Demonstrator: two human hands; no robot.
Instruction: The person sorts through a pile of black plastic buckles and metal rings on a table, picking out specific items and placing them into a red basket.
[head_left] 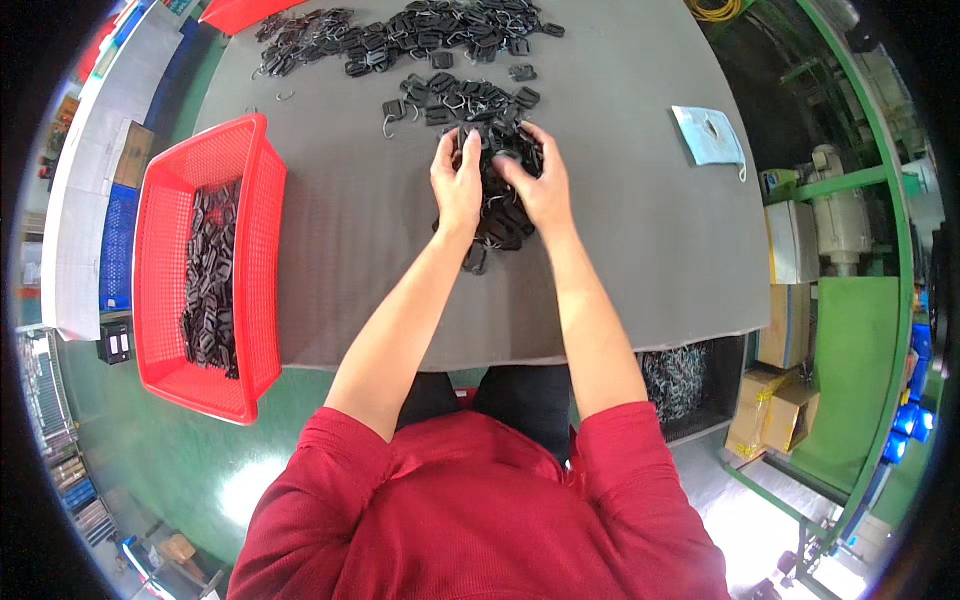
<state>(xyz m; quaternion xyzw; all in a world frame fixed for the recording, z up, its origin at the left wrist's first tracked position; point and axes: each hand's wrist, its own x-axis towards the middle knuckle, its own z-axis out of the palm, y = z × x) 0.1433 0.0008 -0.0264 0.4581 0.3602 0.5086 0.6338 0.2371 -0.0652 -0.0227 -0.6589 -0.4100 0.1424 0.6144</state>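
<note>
My left hand [458, 188] and my right hand [544, 188] are cupped around a clump of small black plastic pieces [503, 222] on the grey table [640, 250]. The left fingers curl along the clump's left side. The right fingers wrap its far right side, with the thumb, slightly blurred, pressed over the top. Some pieces spill out toward me below the palms. Just beyond my fingertips lies a looser group of black pieces with metal hooks [460, 98], one hook sticking out at its left.
A larger heap of black hooked pieces [420, 35] spreads along the far edge. At the left stands a red basket [265, 250] holding many black pieces. A blue face mask [712, 138] lies at the right. Under the table's right front is a dark crate [715, 390] of metal parts.
</note>
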